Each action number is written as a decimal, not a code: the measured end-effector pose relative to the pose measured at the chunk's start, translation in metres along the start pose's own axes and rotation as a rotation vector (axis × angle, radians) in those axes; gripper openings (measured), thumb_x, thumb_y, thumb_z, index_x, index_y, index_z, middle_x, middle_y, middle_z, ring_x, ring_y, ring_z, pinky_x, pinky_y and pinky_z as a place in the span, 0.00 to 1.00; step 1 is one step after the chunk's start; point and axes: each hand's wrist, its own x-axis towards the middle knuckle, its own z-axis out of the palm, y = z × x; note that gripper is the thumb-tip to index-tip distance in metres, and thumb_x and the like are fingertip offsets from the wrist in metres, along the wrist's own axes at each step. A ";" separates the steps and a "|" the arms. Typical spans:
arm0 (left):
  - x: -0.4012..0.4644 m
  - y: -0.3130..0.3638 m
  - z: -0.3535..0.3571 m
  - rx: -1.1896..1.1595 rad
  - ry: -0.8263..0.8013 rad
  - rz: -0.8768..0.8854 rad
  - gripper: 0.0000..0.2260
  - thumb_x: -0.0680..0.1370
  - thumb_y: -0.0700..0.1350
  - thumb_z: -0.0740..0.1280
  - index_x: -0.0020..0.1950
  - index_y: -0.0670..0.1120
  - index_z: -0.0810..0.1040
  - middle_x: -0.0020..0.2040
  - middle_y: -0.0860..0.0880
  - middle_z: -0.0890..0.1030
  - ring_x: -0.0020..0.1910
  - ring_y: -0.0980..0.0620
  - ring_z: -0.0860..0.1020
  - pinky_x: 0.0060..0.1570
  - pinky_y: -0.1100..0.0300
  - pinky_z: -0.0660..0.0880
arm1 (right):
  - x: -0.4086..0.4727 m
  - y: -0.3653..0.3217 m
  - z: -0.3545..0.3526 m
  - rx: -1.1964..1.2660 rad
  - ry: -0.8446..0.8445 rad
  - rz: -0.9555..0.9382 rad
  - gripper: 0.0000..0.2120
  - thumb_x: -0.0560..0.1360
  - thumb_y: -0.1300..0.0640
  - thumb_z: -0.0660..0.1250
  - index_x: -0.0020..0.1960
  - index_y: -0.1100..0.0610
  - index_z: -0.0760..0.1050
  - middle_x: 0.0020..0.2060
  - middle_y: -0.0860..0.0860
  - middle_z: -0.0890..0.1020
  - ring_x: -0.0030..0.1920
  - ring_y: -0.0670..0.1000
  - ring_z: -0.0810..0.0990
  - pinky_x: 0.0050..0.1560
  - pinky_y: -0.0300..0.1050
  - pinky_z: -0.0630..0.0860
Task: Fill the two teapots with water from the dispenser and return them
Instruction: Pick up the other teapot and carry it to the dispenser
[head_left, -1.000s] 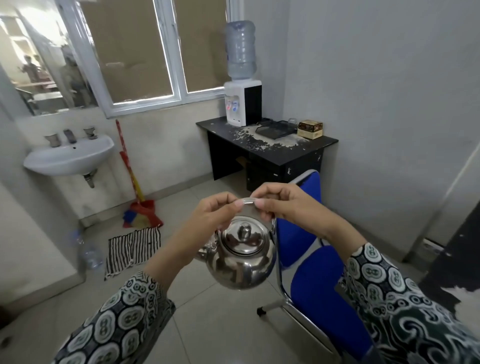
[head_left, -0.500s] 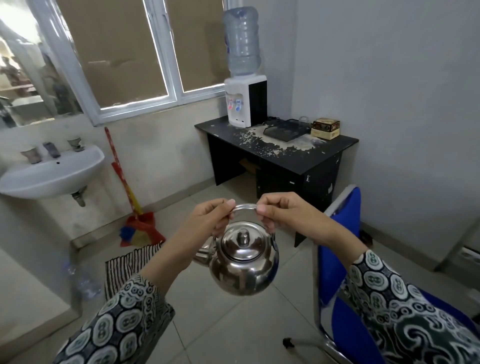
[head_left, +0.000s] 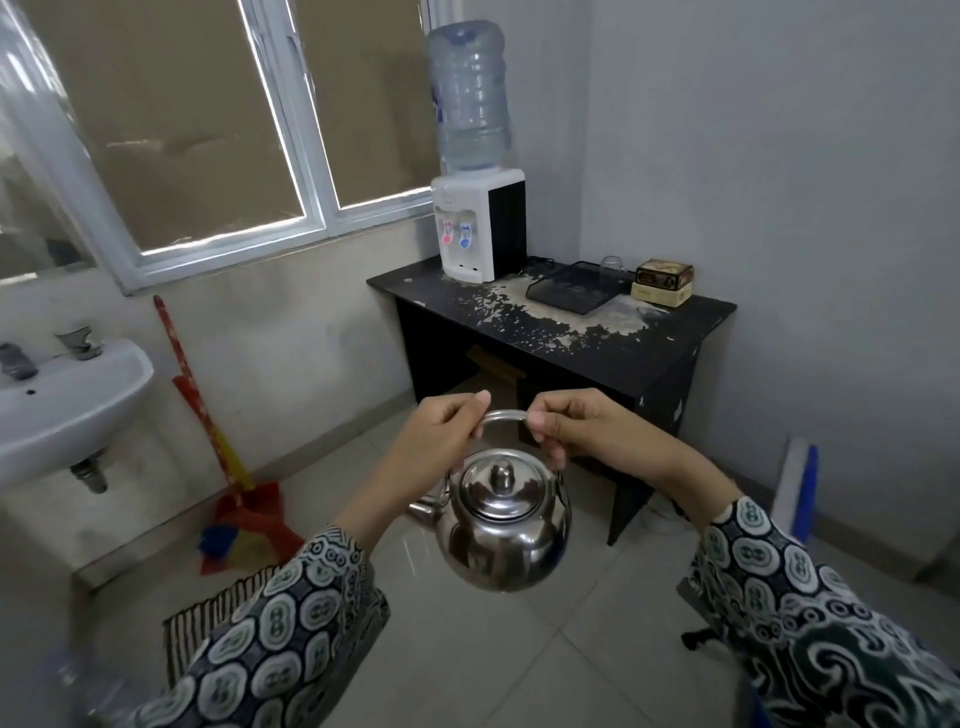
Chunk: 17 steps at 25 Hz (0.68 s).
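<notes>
Left hand (head_left: 441, 441) and right hand (head_left: 582, 431) raised, fingers (head_left: 543, 418) curled

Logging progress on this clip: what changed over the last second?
The person walked toward the water dispenser; the desk looms nearer and the blue chair slid off right. Unchanged: left hand and right hand both grip the lidded teapot by its handle.

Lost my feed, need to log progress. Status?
Left hand and right hand both grip teapot handle. Lid on, teapot in the air. Dispenser ahead on black desk; bare floor between.
</notes>
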 end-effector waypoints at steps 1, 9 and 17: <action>0.020 -0.007 -0.004 0.001 -0.004 -0.002 0.20 0.81 0.48 0.58 0.30 0.46 0.66 0.18 0.54 0.64 0.19 0.58 0.62 0.27 0.60 0.63 | 0.018 0.007 -0.009 -0.009 -0.011 0.006 0.10 0.75 0.55 0.61 0.36 0.57 0.72 0.25 0.48 0.74 0.29 0.46 0.74 0.36 0.36 0.74; 0.209 -0.047 -0.040 -0.028 -0.083 -0.057 0.22 0.80 0.51 0.59 0.26 0.48 0.66 0.18 0.55 0.64 0.19 0.57 0.60 0.24 0.66 0.60 | 0.176 0.044 -0.116 0.035 -0.097 0.051 0.10 0.74 0.54 0.62 0.35 0.55 0.74 0.26 0.47 0.75 0.31 0.47 0.73 0.38 0.39 0.73; 0.411 -0.114 -0.068 0.021 -0.016 -0.074 0.26 0.79 0.54 0.60 0.21 0.50 0.65 0.17 0.54 0.63 0.19 0.57 0.60 0.27 0.60 0.60 | 0.346 0.099 -0.217 -0.042 -0.051 0.072 0.10 0.74 0.55 0.64 0.37 0.59 0.74 0.30 0.55 0.73 0.31 0.48 0.72 0.36 0.37 0.71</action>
